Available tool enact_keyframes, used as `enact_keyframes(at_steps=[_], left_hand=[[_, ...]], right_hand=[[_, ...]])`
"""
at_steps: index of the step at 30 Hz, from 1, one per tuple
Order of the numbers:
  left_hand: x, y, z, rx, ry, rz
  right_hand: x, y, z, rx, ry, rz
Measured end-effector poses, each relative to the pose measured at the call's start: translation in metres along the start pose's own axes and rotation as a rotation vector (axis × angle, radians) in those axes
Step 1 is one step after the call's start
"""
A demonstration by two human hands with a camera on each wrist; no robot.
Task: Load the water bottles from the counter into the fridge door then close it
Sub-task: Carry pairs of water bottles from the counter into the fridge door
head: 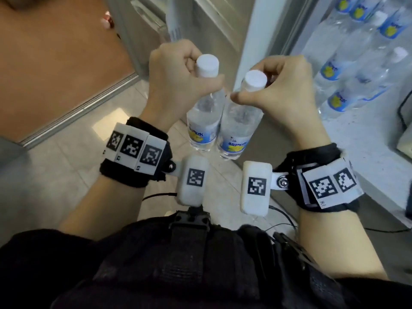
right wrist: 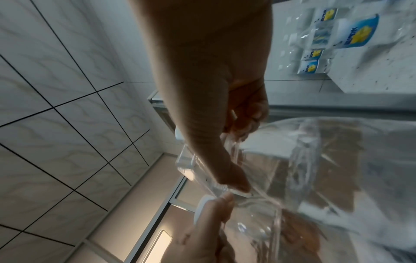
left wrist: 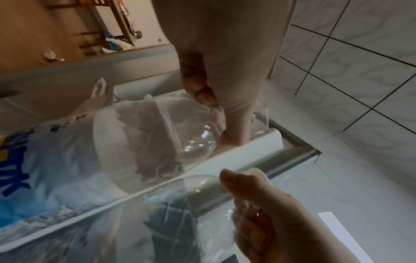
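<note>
Head view: the left hand and right hand each pinch a bottle neck. Both bottles hang upright, touching. The fridge door is ahead, nearer the left hand.

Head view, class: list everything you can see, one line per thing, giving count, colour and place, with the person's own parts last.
Held water bottles: two, clear with white caps and blue-yellow labels, one hanging from the left hand, one from the right, side by side.
Counter bottles: several, same kind, exact count unclear, on the counter at right.
Counter: one, white speckled, right.
Fridge: one, white-grey, ahead, open.
Floor: pale tiles, below.
Left hand: gripping its bottle's neck.
Right hand: pinching its bottle's neck.
Wrist bands: two, black with markers.
</note>
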State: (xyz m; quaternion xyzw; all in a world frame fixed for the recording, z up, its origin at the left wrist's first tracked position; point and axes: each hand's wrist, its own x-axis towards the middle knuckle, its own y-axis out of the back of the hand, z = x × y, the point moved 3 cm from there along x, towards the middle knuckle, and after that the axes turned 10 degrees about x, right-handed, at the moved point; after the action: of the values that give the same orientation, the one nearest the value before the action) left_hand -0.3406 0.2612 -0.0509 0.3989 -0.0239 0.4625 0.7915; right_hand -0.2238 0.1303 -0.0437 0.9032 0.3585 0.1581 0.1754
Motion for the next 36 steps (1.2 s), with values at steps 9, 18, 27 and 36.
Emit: enact_keyframes(at_steps=[9, 18, 27, 36], left_hand=[[0.08, 0.036, -0.053, -0.057, -0.133, -0.05], [0.143, 0.011, -0.06, -0.175, -0.261, -0.038], [0.171, -0.047, -0.076, -0.1, -0.438, -0.298], [0.163, -0.08, -0.101, -0.129, -0.66, -0.599]], right_hand=[[0.046, -0.07, -0.04, 0.08, 0.101, 0.25], [0.079, -0.075, -0.041, 0.075, 0.236, 0.372], [0.07, -0.075, -0.015, 0.101, 0.199, 0.648], [0.058, -0.112, 0.004, 0.034, 0.154, 1.001]])
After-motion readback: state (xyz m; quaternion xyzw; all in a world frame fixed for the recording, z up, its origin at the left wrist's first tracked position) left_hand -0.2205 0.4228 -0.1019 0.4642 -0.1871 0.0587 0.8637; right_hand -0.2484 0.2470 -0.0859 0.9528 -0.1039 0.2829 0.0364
